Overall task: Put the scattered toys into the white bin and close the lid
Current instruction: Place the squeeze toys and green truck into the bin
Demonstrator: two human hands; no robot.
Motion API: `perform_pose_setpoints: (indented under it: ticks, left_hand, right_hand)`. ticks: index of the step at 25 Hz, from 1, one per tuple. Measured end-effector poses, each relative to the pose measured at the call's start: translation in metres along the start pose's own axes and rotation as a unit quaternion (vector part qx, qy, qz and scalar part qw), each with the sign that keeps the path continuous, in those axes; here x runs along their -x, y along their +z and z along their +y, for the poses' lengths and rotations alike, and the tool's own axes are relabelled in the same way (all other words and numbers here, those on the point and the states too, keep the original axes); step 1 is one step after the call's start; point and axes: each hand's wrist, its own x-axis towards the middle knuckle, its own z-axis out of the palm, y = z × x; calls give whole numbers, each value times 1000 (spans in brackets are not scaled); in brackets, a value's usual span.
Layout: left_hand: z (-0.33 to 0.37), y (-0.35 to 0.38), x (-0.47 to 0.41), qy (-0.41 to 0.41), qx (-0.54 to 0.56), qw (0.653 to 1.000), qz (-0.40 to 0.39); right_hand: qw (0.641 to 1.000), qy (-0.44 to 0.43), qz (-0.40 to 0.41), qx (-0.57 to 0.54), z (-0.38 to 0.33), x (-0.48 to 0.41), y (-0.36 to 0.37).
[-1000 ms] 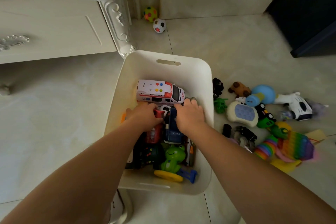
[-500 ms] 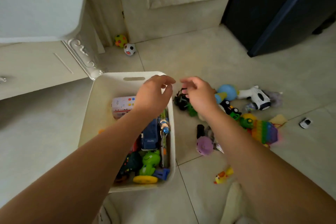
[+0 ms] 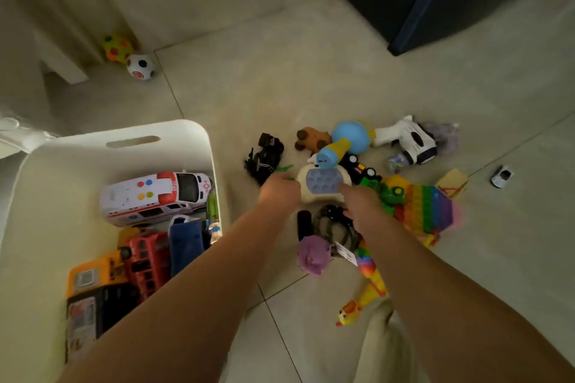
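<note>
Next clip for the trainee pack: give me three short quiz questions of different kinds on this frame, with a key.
1. True or false: the white ambulance lies inside the white bin.
2. Which toy sits between the left hand and right hand?
A. purple plush
B. cream pop-button game
C. yellow rubber chicken
3. Fill in: the two balls rest on the floor near the ____ corner of the picture.

Key:
1. True.
2. B, the cream pop-button game.
3. Upper left.
</note>
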Motion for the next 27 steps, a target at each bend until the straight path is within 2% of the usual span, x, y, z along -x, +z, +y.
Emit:
perform_pose_setpoints:
  ticks: [3, 4, 6, 8, 9, 10, 11, 14, 16, 19, 21, 24, 27]
  left_hand:
    - [10, 10, -12, -39, -148, 988, 15]
    - [9, 12, -14, -24, -199, 980, 10]
    - [10, 18, -21, 12, -228, 973, -17]
    - [7, 24, -24, -4, -167, 986, 6]
    - [5, 24, -23, -75, -22, 997, 5]
    - [-1, 25, -26, -94, 112, 989, 8]
    - [-3, 25, -22, -111, 176, 978, -10]
    - [-24, 23, -25, -135, 244, 958, -74]
    - [-23, 20, -4, -113, 220, 965, -83]
    - [-22, 15, 17, -35, 187, 982, -12]
    - [-14, 5, 32, 29, 156, 987, 22]
    - [7, -23, 52, 110, 94, 989, 42]
    - [19, -47, 61, 149, 94, 983, 43]
  right_hand:
    - [999, 31, -24, -8, 2, -14, 8]
    - [999, 35, -36, -10, -1, -13, 8]
    - [998, 40, -51, -26, -2, -16, 3]
    - [991, 52, -90, -86, 1, -13, -6]
    - [983, 59, -119, -127, 3, -10, -12]
    - [977, 65, -150, -137, 4, -6, -19]
    - [970, 73, -181, -144, 6, 0, -27]
    - [953, 83, -258, -135, 14, 15, -44]
    - [947, 75, -283, -131, 17, 22, -46]
    - [946, 35, -273, -172, 4, 27, -35]
    - [932, 27, -291, -215, -13, 24, -22]
    - [917, 47, -283, -277, -38, 20, -1]
    - [915, 46, -261, -303, -51, 14, 25]
